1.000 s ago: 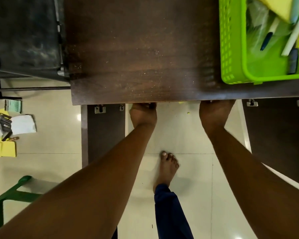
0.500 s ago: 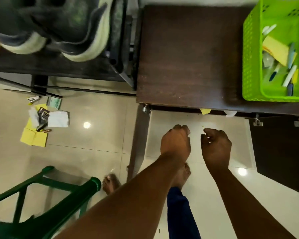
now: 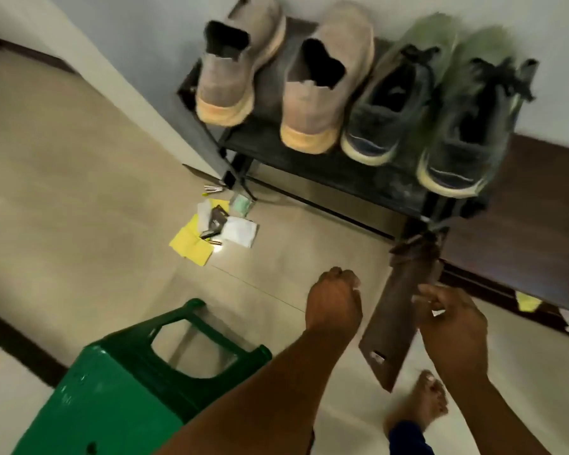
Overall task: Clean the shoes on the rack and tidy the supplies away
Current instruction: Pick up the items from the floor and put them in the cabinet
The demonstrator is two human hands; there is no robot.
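Beige tiled floor (image 3: 79,192) (glossy) — grey wall (image 3: 555,60)

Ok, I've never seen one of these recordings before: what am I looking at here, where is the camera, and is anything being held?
There is no machine: a person wears a camera on the head, looking down at their own bare arms. The left hand is a loose fist holding nothing. The right hand has half-curled fingers, also empty as far as the blur shows. Ahead stands a black shoe rack carrying a tan pair of shoes and a dark green pair. On the floor lie yellow cloths and small supplies, beside a green plastic stool. A brown table is at right.
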